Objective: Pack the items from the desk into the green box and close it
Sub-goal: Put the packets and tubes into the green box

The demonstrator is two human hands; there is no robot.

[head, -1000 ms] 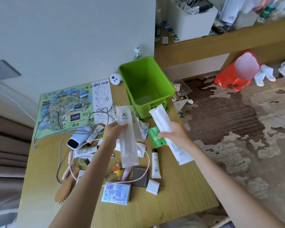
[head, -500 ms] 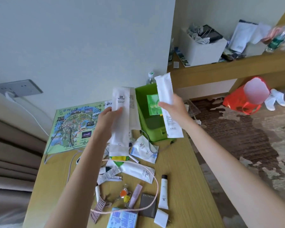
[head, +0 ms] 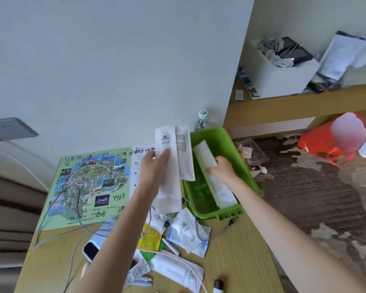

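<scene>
Right hand (head: 223,169) lowered its white packet (head: 204,154) into green box (head: 207,213), grip not released yet; left hand (head: 154,166) grips two packets (head: 170,182), prob. next.

Soft, even daylight, faint shadows, no glare; wide-angle bending at edges, slight motion blur.

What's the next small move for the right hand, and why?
Probably let go: the right hand holds its white packet low inside the green box. The left hand holds white sachets beside the rim; they would likely follow.
</scene>
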